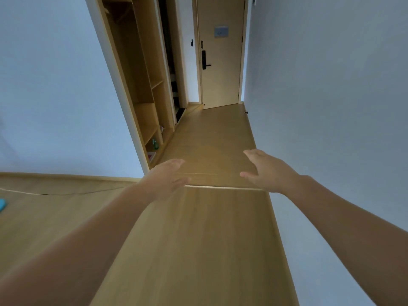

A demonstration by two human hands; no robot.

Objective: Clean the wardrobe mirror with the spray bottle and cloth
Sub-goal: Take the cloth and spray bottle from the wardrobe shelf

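Down the left wall, a tall open light-wood wardrobe (141, 89), split into shelved compartments. Low down in it, upright on a shelf, a small green bottle (155, 144), too small to tell whether a sprayer. Just below and nearer, a flat pinkish-red item (151, 155). One compartment further along, something small and pale (162, 128). Beyond the wardrobe, a narrow dark upright strip (169, 51), too dim to call mirror or gap.

Both bare arms stretched forward over the pale wooden plank floor (209, 239). Left hand (167, 178): fingers straight and together, thumb spread, gripping nothing. Right hand (266, 171): likewise extended, thumb apart, gripping nothing. Palms turned inward, well apart.

At the corridor's end, a closed light-wood door (220, 80) with a black lever lock (204, 59) and a grey plaque (221, 32). Under the hands, a thin pale threshold strip (223, 188). Near the left skirting, a thin cable (61, 193). At the far left edge, a cut-off turquoise object (2, 204). By the right wall, a small dark doorstop (245, 112).
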